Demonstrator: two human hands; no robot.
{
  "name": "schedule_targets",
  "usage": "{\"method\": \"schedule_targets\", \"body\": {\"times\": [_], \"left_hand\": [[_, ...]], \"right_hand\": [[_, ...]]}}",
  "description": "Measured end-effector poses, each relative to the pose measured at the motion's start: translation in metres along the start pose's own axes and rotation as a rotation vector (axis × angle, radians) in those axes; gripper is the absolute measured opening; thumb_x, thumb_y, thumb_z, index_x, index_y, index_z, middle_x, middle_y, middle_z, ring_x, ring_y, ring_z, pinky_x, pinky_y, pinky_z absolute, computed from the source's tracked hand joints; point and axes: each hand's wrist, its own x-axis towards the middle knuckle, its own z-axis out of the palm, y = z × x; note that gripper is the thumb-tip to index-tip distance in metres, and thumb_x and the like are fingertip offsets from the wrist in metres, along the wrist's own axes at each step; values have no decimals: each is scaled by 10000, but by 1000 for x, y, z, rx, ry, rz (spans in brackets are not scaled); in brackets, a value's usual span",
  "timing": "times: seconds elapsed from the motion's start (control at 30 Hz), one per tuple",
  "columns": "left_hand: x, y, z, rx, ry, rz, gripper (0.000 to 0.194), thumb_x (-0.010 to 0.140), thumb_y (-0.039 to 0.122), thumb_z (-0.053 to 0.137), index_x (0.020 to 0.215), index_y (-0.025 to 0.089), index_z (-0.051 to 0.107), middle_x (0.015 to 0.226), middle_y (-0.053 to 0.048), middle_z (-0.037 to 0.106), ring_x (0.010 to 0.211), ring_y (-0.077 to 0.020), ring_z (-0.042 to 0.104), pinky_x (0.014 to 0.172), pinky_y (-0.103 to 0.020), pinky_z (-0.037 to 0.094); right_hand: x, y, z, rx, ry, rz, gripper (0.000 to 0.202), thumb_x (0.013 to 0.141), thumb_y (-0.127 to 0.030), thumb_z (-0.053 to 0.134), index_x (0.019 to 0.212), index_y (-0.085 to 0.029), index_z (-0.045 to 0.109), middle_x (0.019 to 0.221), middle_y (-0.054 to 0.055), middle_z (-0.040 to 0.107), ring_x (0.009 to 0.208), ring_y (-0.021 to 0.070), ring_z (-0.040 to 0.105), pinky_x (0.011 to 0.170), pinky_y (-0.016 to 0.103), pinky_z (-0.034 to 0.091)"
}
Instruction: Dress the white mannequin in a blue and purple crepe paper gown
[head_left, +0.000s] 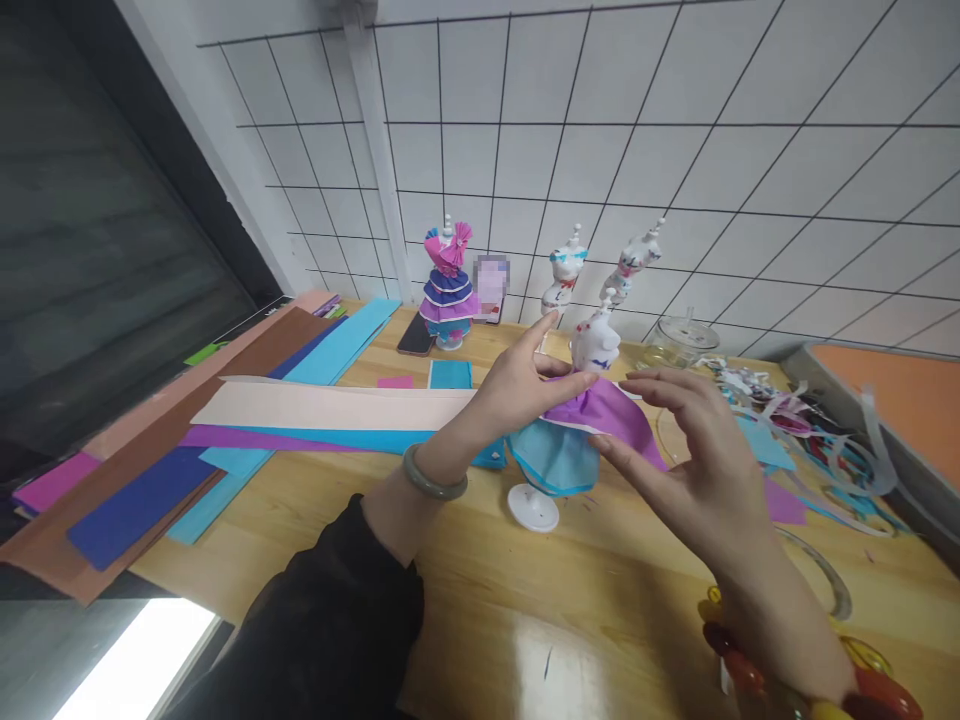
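A small white mannequin (595, 342) stands on its round white base (533, 508) in front of me. It wears a light blue paper skirt (556, 458), with purple crepe paper (607, 408) wrapped around the waist above it. My left hand (517, 378) presses the purple paper against the waist, thumb in front, the other fingers partly hidden behind the mannequin. On the other side my right hand (697, 460) holds the loose end of the purple paper between thumb and fingers, its thumb at the lower edge.
Crepe paper strips (322, 408) in several colours lie left. At the back stand a dressed mannequin (448, 290), two plainer mannequins (568, 270) (634, 262), a phone (416, 335) and a clear jar (679, 342). Paper scraps and ribbons (825, 450) fill the right, beside an orange-lined box (892, 400).
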Motion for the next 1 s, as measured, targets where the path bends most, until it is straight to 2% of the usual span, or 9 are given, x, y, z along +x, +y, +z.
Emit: {"method": "schedule_targets", "body": {"times": [0.13,0.3,0.43,0.57,0.67,0.77,0.9,1.0], "left_hand": [[2,-1,-1,-29,14,-26,1004,732,446,752,1522,211,177,880,-56,739,849,-182,666,838,-353,488],[-1,6,-3,-60,-16,-72,977,732,410,756,1515,218,204,891,-54,737,822,-187,657,801,-355,492],[-1,10,-6,-71,-23,-108,974,720,418,764,1509,215,232,857,-49,733,783,-196,650,773,-365,494],[1,9,-8,-98,-26,-116,974,721,416,764,1511,209,232,833,-45,730,770,-206,650,774,-380,498],[2,8,-10,-115,-38,-90,983,719,411,768,1514,219,223,883,-56,736,798,-203,654,794,-370,496],[0,8,-13,-61,-79,-40,957,731,446,752,1512,243,238,887,-53,738,762,-183,644,768,-345,487],[-2,9,-16,-2,-171,11,950,742,467,737,1516,257,226,891,-53,740,760,-163,634,766,-323,471],[-1,8,-17,-3,-219,23,964,743,450,741,1521,261,204,964,-76,739,830,-164,639,807,-327,462]], "right_hand": [[1,-2,2,-179,-26,-193,370,843,-208,663,1200,-223,570,1128,145,568,1050,306,570,835,456,495],[-3,-1,4,-300,38,-325,322,823,-87,641,1097,-253,604,937,91,590,834,243,581,691,387,475],[-9,2,4,-334,28,-400,423,822,-69,646,1179,-290,593,916,72,618,808,228,584,647,362,454],[-11,6,7,-294,10,-468,445,814,-77,667,1210,-274,613,880,64,646,776,217,589,630,350,451],[-8,4,8,-240,-27,-468,462,802,-79,673,1219,-267,609,884,67,656,791,221,601,660,359,468],[-4,0,7,-132,-3,-438,461,771,-136,716,1208,-235,607,912,84,642,804,236,608,667,375,485],[-3,-4,4,117,101,-278,300,822,-152,632,1116,-207,651,913,92,644,835,253,624,701,399,485],[-5,-6,2,217,144,-123,169,874,-151,571,988,-213,677,871,68,669,816,227,637,728,383,479]]}}
